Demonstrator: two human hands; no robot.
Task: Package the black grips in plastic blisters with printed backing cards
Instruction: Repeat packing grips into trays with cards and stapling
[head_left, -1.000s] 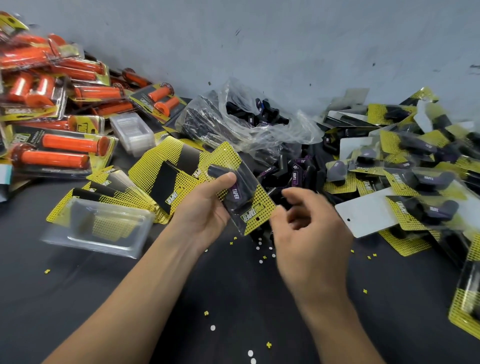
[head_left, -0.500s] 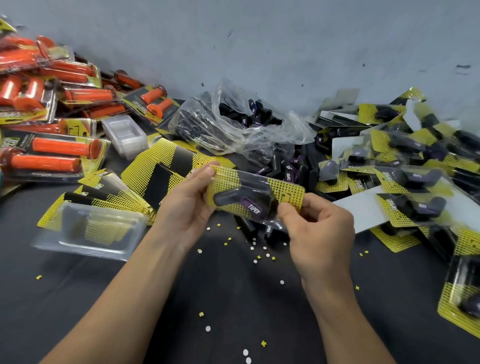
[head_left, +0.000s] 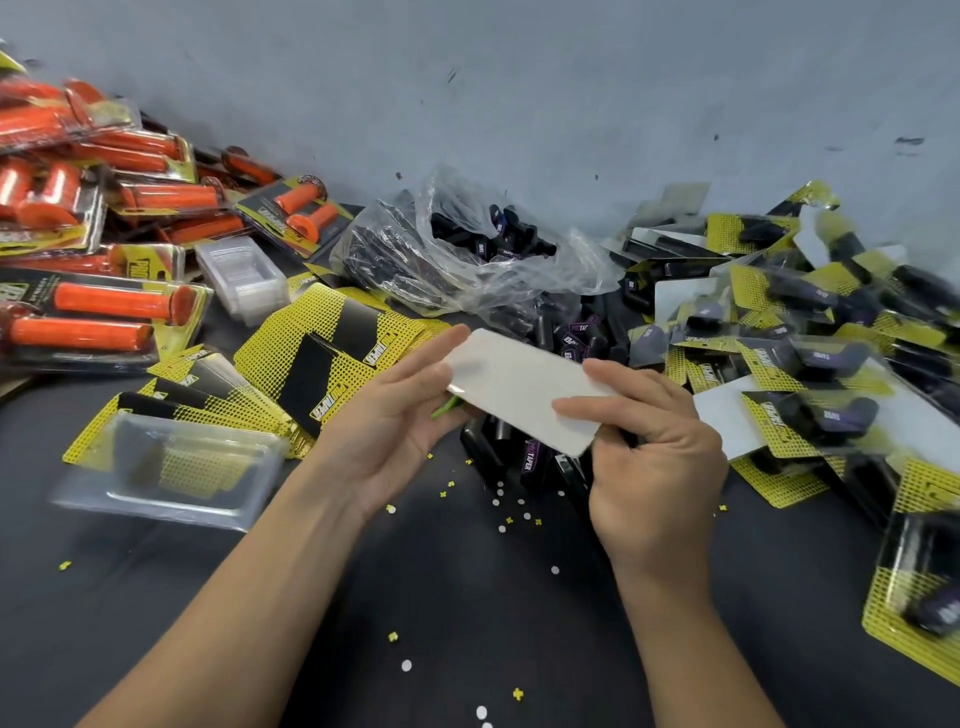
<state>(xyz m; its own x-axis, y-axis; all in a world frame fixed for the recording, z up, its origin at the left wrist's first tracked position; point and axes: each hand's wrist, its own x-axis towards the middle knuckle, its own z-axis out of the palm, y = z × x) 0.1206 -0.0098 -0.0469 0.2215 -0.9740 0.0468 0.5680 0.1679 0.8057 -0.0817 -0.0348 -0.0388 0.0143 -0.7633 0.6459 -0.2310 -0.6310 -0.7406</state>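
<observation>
Pack (head_left: 519, 389) sits at frame centre, white back up; the grip inside is hidden. Left hand (head_left: 395, 431) pinches the pack's 9 o'clock end and right hand (head_left: 654, 478) its 4 o'clock end, fingers curled round it.

Risk: if either pinch slackens before the seal is pressed, the pack may spring open. The grip would then spill among the loose grips (head_left: 530, 457) at 6 o'clock.

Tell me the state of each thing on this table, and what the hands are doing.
Blister pack: in the air, white back up.
Left hand: grips its left end.
Right hand: grips its right end.
Plastic bag: open, black grips inside.
Clear blister: empty, lying on backing cards.
</observation>
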